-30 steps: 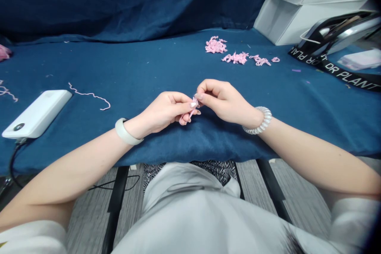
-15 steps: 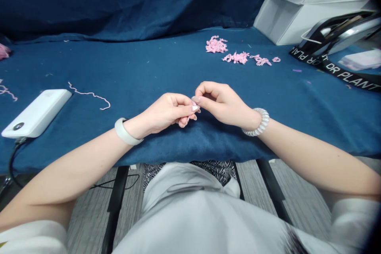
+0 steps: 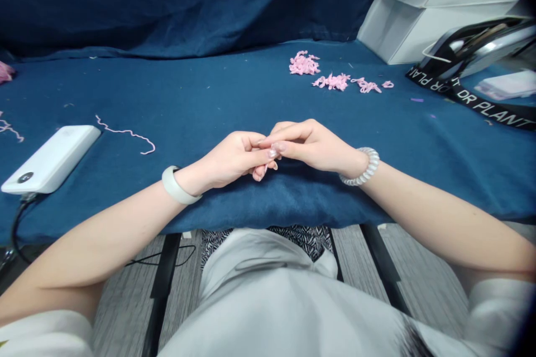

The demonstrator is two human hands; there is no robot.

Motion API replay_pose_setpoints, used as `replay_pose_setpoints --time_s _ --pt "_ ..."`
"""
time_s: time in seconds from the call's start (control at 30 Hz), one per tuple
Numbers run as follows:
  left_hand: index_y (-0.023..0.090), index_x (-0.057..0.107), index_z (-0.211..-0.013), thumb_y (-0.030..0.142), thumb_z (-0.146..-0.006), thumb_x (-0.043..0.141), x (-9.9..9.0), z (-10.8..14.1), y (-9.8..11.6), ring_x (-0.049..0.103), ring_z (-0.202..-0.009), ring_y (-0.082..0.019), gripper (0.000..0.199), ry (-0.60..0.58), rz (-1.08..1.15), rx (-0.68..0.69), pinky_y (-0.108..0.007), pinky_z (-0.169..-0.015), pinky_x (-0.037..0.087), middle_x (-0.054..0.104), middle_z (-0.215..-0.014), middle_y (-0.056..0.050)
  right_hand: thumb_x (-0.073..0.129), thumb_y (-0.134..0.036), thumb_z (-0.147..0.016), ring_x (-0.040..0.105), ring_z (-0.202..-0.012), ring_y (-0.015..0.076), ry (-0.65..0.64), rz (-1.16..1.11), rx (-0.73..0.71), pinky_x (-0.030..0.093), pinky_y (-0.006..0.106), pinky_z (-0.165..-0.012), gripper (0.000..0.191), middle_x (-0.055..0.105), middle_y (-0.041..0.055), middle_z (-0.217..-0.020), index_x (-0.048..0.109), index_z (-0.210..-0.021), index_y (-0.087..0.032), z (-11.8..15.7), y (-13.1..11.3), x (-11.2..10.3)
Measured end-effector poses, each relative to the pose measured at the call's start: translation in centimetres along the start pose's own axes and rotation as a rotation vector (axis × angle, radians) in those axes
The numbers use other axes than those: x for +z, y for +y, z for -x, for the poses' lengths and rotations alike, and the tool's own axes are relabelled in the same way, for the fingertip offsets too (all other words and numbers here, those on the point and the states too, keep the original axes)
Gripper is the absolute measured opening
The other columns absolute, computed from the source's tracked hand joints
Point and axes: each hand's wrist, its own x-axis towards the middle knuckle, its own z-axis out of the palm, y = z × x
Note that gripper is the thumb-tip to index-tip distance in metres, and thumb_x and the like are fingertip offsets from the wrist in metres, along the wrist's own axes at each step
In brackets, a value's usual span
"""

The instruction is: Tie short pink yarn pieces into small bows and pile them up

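The surface was draped in navy cloth (image 3: 188, 95), with pink yarn clippings (image 3: 333, 81) heaped toward the back and a white power bank (image 3: 50, 159) off to the left. Up front, the left hand (image 3: 224, 160) and right hand (image 3: 314, 146) met with their fingers (image 3: 288, 134) curled and pinched tight, and any small pink yarn bit between them was basically hidden, so I couldn't really make it out.

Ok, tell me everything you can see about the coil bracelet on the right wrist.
The spiral coil bracelet is a pearly, translucent white band that looks like plastic, wound in tight, even loops like a telephone cord. It sits around the wrist just behind the right hand, touching the skin. Its lower edge lies above the blue cloth, though whether they touch cannot be told.
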Motion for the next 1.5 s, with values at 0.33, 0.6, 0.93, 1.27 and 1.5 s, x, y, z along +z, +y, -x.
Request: replay_pose_setpoints --time_s 0.33,0.6,0.93,1.27,1.5 --pt "0.007 0.068 -0.085 0.023 -0.072 0.076 -0.8 -0.3 0.3 0.061 -0.059 -0.007 0.022 -0.086 0.122 -0.168 -0.017 -0.060 0.053 0.065 -0.070 -0.005 0.062 -0.026 -0.084 0.051 -0.078 0.0122 0.340 0.335 -0.105 0.042 0.027 -0.073 0.023 0.053 0.0043 -0.082 0.063 -0.065 -0.014 0.0 0.3 1.2" --pt "0.008 0.070 -0.081 0.020 -0.063 0.082 -1.3 -0.1 0.4 0.064 -0.061 -0.008 0.025 -0.193 0.149 -0.325 -0.018 -0.064 0.054 0.067 -0.074 -0.005 0.055 -0.020 -0.088 0.051 -0.074 0.0109 0.253 0.482 -0.288 0.042 0.025 -0.069 0.023 0.054 0.0040 -0.078 0.051 -0.067 -0.014 0.2 0.2 1.7" --pt "0.009 0.064 -0.073 0.033 -0.072 0.076 -0.9 -0.3 0.1 0.062 -0.069 -0.008 0.027 -0.139 -0.089 0.016 -0.018 -0.068 0.049 0.067 -0.072 -0.004 0.056 -0.022 -0.087 0.052 -0.074 0.0146 0.468 1.045 -0.704 0.044 0.031 -0.068 0.012 0.057 0.0051 -0.084 0.053 -0.076 -0.016 0.9 -0.1 0.9" --pt "0.015 0.073 -0.089 0.030 -0.074 0.074 -0.7 -0.2 -0.2 0.064 -0.065 -0.009 0.022 0.074 -0.218 0.127 -0.017 -0.063 0.053 0.071 -0.076 -0.003 0.051 -0.030 -0.092 0.054 -0.079 0.0177 0.504 0.991 -0.540 0.044 0.034 -0.067 0.020 0.057 0.0077 -0.087 0.053 -0.076 -0.017 0.7 0.2 0.1" --pt "0.014 0.070 -0.107 0.029 -0.085 0.062 -0.6 0.0 -0.3 0.068 -0.081 -0.015 0.028 0.159 -0.453 0.238 -0.023 -0.071 0.056 0.072 -0.090 -0.005 0.050 -0.033 -0.092 0.055 -0.080 0.0201 0.552 0.887 -0.497 0.044 0.038 -0.072 0.023 0.056 0.0082 -0.084 0.052 -0.075 -0.018 0.4 0.4 -0.2"
